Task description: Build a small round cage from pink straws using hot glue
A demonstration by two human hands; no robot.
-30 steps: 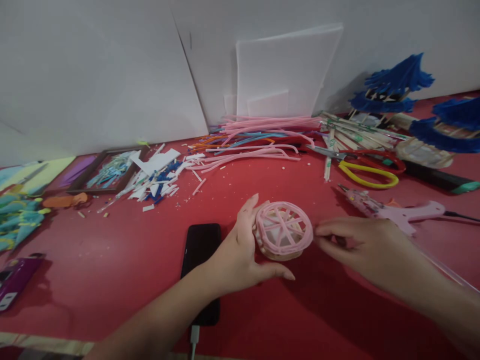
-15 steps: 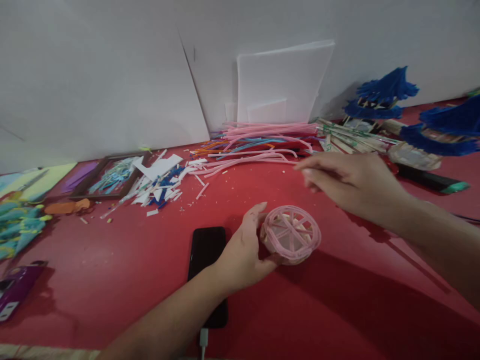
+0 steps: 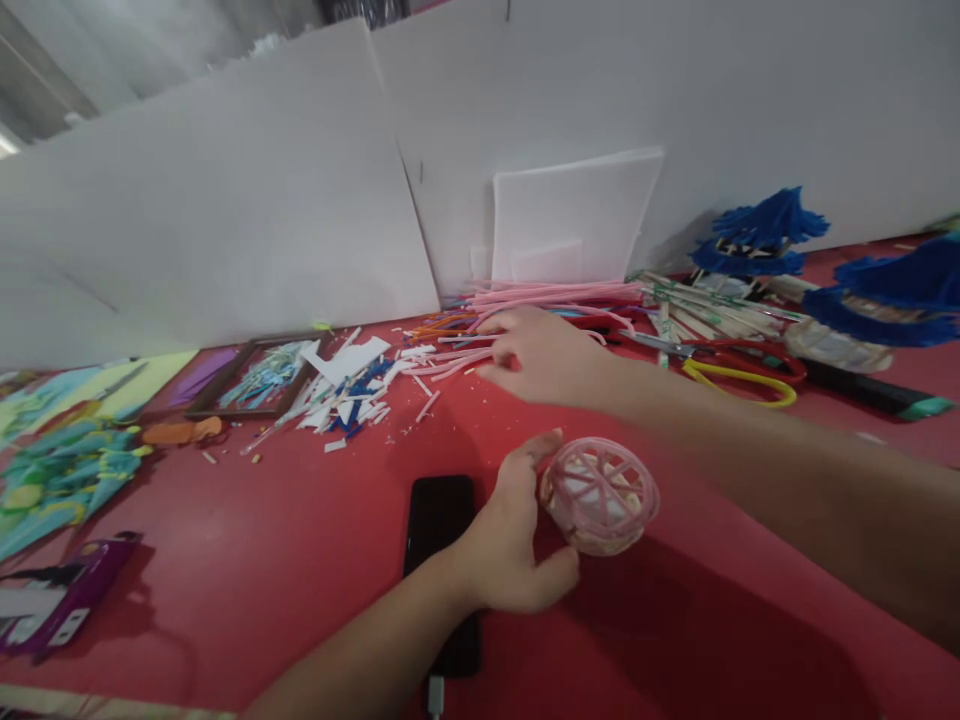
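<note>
A small round basket-like piece [image 3: 600,497] with a pink spoked ring on top stands right of centre on the red table. My left hand [image 3: 517,540] curves around its left side, thumb and fingers touching its edge. Farther back, my right hand [image 3: 536,355] reaches over the bundle of pink strips [image 3: 559,294], its thumb and forefinger bent close together near the strips. Whether a strip is between those fingertips is too blurred to tell.
A black phone [image 3: 442,515] lies under my left wrist. Scissors [image 3: 742,375], a black-handled tool [image 3: 870,388] and blue-roofed models [image 3: 765,235] are at the right. White scraps [image 3: 352,375], a brown frame [image 3: 289,402] and a purple device [image 3: 82,605] are at the left.
My right hand has moved left onto the strips, uncovering the scissors. My left hand remains beside the round piece, its thumb a little looser. The view has tilted up.
</note>
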